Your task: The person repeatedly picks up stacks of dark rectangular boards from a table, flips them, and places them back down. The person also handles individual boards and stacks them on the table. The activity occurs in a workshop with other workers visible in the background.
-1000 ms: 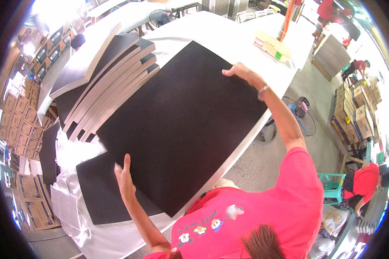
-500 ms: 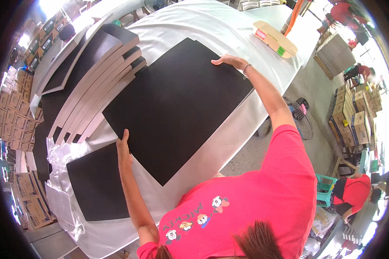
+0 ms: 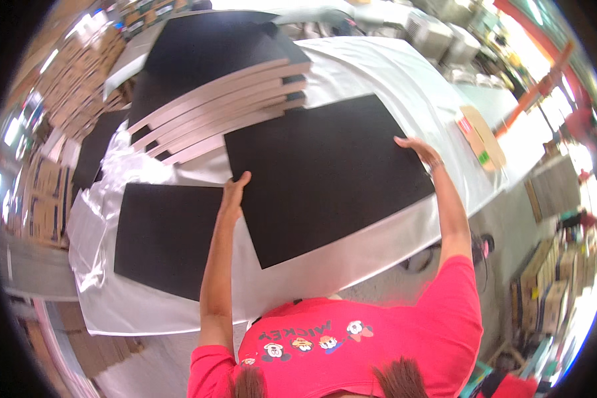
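A large flat black panel lies level in front of me, held between both hands at its opposite edges. My left hand is closed on its left edge, the thumb on top and the other fingers hidden beneath. At the right edge my right hand grips it the same way, thumb over the top. A second black panel rests on the white-covered table, partly behind my left forearm. Just beyond the held panel stands a stack of thick black-topped boards with pale edges.
An open cardboard box sits at the table's right side. Crumpled clear plastic lies by the stack's left end. Stacked cartons stand at the left, more cartons at the right. A floor fan is near my right arm.
My view has swung round, so the table and stack appear turned and farther right. Both hands keep their hold on the panel, whose edges now lie more nearly square to me.
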{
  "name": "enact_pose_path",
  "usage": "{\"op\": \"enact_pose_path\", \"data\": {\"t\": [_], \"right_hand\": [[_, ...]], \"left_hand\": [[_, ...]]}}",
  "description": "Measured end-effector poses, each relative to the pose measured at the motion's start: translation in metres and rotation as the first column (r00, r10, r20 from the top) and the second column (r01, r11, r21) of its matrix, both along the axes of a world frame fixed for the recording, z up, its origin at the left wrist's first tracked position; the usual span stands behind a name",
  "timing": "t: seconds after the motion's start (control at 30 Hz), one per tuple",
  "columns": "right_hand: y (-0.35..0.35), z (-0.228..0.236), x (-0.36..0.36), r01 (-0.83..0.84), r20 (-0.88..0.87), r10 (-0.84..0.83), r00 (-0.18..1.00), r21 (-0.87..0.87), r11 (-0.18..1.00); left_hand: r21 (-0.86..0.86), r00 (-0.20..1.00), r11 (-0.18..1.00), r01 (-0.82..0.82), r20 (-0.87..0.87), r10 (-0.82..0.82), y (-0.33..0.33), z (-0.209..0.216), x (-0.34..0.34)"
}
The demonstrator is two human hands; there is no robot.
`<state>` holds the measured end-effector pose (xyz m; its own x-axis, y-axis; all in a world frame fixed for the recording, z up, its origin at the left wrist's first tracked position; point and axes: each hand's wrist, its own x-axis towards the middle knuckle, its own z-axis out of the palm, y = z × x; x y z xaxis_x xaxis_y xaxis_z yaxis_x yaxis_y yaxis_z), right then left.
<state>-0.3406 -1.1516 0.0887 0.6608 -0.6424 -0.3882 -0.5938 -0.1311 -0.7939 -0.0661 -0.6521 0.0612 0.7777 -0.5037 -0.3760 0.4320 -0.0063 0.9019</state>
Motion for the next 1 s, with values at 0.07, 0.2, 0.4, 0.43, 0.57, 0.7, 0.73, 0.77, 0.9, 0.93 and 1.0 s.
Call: {"op": "enact_pose_path", "data": {"t": [0.07, 0.2, 0.4, 0.43, 0.57, 0.7, 0.73, 0.77, 0.9, 0.93, 1.0], "right_hand": [[0.047, 0.019, 0.033, -0.186, 0.074, 0.183, 0.98, 0.039, 0.982], [0.013, 0.011, 0.005, -0.021, 0.054, 0.023, 0.998, -0.044, 0.999], [0.059, 0.052, 0.037, -0.066, -0.177, 0.074, 0.981, 0.051, 0.997], [0.053, 0.047, 0.032, -0.021, -0.188, 0.018, 0.982, -0.012, 1.0], [0.034, 0.036, 0.04, -0.073, -0.315, -0.075, 0.946, -0.433, 0.898], [0.083, 0.067, 0.083, -0.203, -0.329, -0.082, 0.941, -0.742, 0.639], [0.095, 0.073, 0.087, -0.094, -0.139, -0.045, 0.989, -0.843, 0.53], [0.123, 0.074, 0.094, 0.021, 0.038, 0.03, 0.999, -0.898, 0.439], [0.348, 0.113, 0.114, 0.0, 0.485, 0.374, 0.791, -0.611, 0.792], [0.405, 0.118, 0.109, -0.107, 0.455, 0.515, 0.727, -0.665, 0.739], [0.494, 0.1, 0.103, -0.281, 0.318, 0.735, 0.599, -0.775, 0.565]], "left_hand": [[0.01, 0.998, 0.998, -0.054, 0.02, 0.054, 0.03, 0.0, 0.007], [0.131, 0.992, 0.984, -0.123, -0.017, 0.126, 0.001, 0.011, -0.008], [-0.001, 0.995, 0.995, -0.096, -0.035, 0.096, 0.023, -0.005, -0.006], [-0.042, 0.997, 0.998, -0.056, -0.053, 0.054, 0.015, 0.005, -0.011], [0.23, 0.993, 0.967, -0.11, 0.053, 0.101, 0.013, 0.029, -0.023], [0.301, 0.985, 0.951, -0.068, 0.174, 0.016, 0.06, 0.017, -0.021], [0.257, 0.976, 0.965, -0.051, 0.219, -0.007, 0.076, 0.013, -0.032], [0.194, 0.975, 0.978, 0.081, 0.189, -0.118, 0.103, 0.011, -0.045], [0.103, 0.947, 0.945, 0.309, 0.06, -0.316, 0.258, 0.005, -0.113], [0.086, 0.98, 0.976, 0.2, 0.001, -0.201, 0.292, 0.01, -0.137], [0.024, 0.985, 0.998, -0.066, -0.155, 0.069, 0.373, -0.01, -0.189]]}}
